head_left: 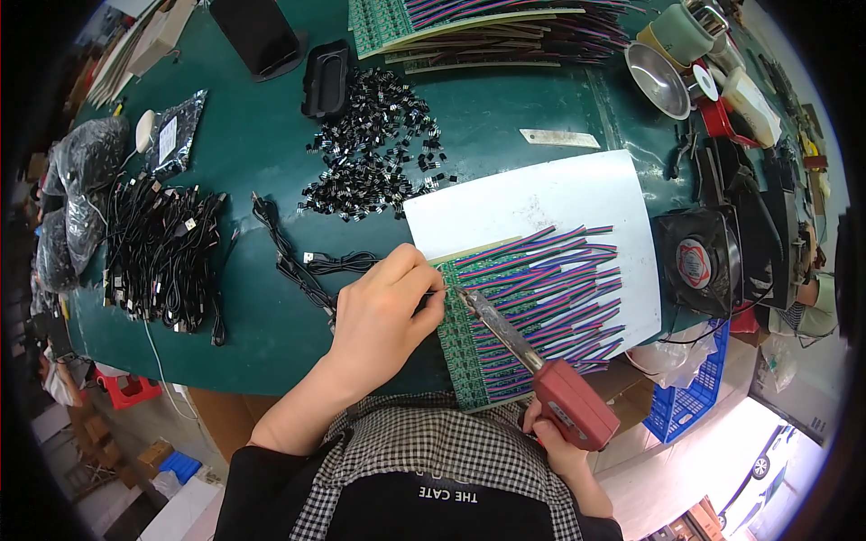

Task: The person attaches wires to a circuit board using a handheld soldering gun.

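My left hand [388, 311] is closed in a pinch at the left edge of a green circuit board panel [462, 361]. Its fingers hide most of what they pinch; something dark shows between them. Black USB cables [341, 262] run up to this hand and partly beneath it. In my right hand [555, 442] is a red-handled soldering iron [573, 401], its tip touching or just over the panel's upper left part, close to my left fingertips. Rows of blue, red and black wires [559, 288] stick out rightward from the panel, which rests partly on a white sheet [523, 212].
Small black components [379, 135] lie heaped beside a black tray [326, 81]. Bundled black cables [167, 252] are at left. More wired boards [487, 36] are stacked at the back. A blade [559, 138], metal bowl [657, 81] and black fan [695, 261] stand toward the right.
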{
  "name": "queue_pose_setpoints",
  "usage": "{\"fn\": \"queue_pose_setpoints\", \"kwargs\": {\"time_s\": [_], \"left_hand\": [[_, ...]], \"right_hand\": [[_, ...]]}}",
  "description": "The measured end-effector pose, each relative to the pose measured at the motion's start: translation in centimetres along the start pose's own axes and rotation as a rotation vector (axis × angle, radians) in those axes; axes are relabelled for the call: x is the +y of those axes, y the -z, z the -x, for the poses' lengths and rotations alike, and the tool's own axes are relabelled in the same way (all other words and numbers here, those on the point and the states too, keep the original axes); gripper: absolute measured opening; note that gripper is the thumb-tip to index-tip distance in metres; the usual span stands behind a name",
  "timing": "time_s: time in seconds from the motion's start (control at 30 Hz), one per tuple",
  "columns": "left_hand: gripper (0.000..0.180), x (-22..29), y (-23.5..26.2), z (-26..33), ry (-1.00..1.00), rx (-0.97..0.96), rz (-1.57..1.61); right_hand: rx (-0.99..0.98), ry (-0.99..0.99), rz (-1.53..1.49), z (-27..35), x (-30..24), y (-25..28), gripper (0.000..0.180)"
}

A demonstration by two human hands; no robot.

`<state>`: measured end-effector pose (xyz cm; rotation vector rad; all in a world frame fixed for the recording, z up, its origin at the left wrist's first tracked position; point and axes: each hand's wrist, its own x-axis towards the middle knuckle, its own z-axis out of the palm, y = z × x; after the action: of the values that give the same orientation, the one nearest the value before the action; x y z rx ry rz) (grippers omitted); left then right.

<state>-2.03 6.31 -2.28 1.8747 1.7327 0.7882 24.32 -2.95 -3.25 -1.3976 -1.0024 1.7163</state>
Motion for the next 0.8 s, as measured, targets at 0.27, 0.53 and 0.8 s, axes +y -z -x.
{"fn": "queue_pose_setpoints", "kwargs": {"time_s": [0.27,0.53,0.8], "left_hand": [[0.014,0.3,0.1,-0.1,0.007,-0.014,-0.004],[0.014,0.1,-0.2,0.0,-0.007,-0.008,-0.021],[0.014,0.2,-0.2,-0.1,-0.006,-0.004,-0.036]], "right_hand": [[-0.057,0.027,0.090,-0.1,0.5,0.5,0.069],[-0.033,0.062,0.013,-0.4,-0.7,-0.3,0.067],[-0.057,0.139,0.093,-0.2,-0.6,0.1,0.064]]}}
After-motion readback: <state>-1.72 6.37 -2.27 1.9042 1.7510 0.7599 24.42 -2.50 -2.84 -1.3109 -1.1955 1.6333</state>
